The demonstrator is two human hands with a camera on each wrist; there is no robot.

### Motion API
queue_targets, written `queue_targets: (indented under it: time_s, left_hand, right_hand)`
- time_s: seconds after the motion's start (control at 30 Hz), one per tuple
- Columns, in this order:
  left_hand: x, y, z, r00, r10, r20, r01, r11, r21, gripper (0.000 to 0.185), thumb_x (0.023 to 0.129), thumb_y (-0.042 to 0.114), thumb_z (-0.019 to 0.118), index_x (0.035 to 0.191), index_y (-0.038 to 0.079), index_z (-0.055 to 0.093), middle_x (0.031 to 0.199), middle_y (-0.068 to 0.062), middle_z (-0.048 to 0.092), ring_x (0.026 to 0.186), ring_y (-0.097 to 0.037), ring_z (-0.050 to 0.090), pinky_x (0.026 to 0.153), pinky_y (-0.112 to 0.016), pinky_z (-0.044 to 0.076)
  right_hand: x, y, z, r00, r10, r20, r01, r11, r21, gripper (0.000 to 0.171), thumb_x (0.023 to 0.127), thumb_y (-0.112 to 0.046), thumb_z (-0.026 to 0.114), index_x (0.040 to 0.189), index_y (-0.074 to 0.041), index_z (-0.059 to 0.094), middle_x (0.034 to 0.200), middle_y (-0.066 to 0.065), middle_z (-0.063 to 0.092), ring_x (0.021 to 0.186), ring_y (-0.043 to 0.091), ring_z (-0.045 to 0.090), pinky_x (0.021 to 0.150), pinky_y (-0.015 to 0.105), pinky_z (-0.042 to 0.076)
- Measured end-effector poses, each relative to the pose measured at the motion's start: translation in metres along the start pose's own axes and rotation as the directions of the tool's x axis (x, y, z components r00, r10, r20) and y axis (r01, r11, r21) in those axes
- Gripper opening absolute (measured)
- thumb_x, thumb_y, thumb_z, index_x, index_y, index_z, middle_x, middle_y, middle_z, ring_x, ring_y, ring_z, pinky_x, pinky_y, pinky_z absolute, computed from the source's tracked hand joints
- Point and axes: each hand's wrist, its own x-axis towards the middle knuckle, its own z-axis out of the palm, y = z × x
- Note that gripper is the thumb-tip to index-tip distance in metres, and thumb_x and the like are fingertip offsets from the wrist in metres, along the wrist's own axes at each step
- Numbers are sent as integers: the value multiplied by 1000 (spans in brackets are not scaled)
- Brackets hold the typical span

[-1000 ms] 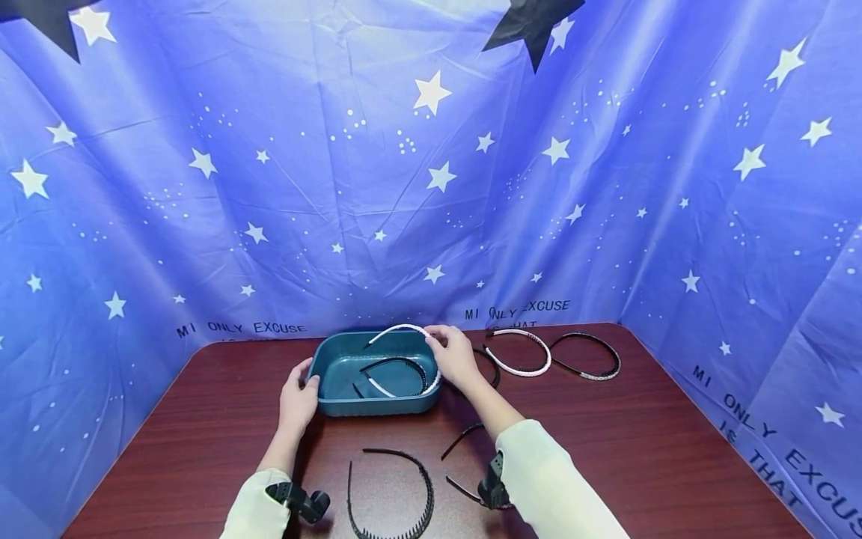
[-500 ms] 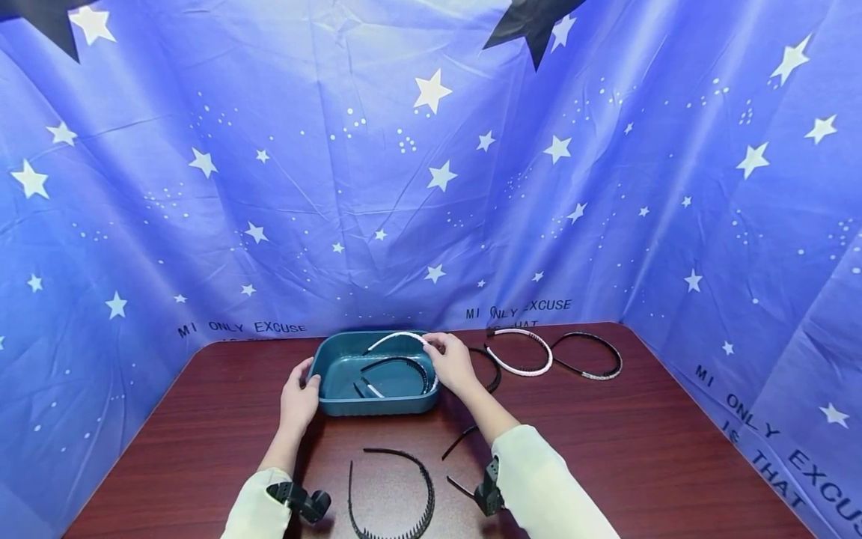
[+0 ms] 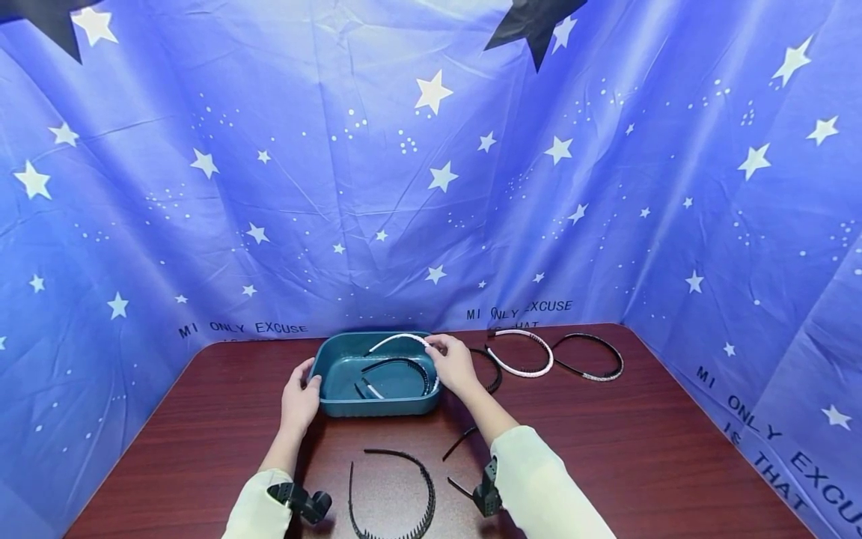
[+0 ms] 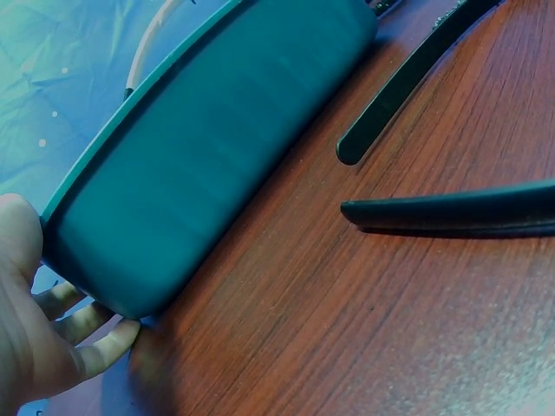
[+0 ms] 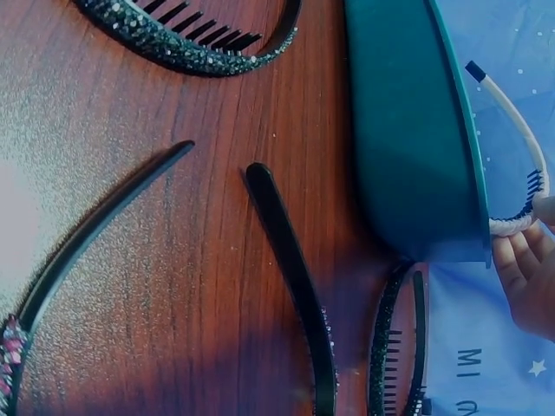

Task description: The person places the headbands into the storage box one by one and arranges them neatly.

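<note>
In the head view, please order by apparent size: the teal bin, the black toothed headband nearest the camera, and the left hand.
1. teal bin
2. black toothed headband, though being nearer the camera enlarges it
3. left hand

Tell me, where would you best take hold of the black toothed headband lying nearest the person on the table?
Probably at the top of the arch of the black toothed plastic headband, coming from above. It lies flat on the dark red wooden table, its arch towards the teal plastic tub and its open ends towards the person. There the thin band has bare table on both sides for fingertips.
</note>
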Motion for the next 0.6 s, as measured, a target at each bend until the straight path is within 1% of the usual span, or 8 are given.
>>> queue_targets:
  time_s: [0.1, 0.4, 0.6]
  left_hand:
    - [-1, 0, 0, 1000, 0, 0, 0, 1000, -2, 43, 95, 7, 43, 137, 4, 41, 135, -26, 45, 122, -37, 44, 104, -50, 34]
    - [0, 1, -1, 1000, 6, -7, -5, 1000, 3, 42, 95, 9, 43, 137, 4, 41, 136, -25, 45, 123, -37, 43, 105, -50, 33]
    - [0, 2, -1, 1000, 14, -17, -14, 1000, -4, 42, 95, 8, 44, 136, 3, 42, 135, -25, 46, 121, -37, 44, 104, -49, 34]
  right_hand:
    - [0, 0, -1, 1000, -12, 15, 13, 1000, -16, 18, 87, -8, 62, 103, -6, 69, 85, 9, 66, 75, 15, 54, 68, 27, 44]
    - [0, -2, -5, 997, 1, 75, 3, 998, -56, 24, 86, -5, 62, 109, -6, 68, 87, 9, 57, 79, 18, 54, 68, 27, 44]
    - [0, 0, -7, 997, 17, 70, -13, 998, -64, 25, 85, -6, 64, 110, -6, 69, 87, 9, 57, 79, 16, 55, 67, 24, 44]
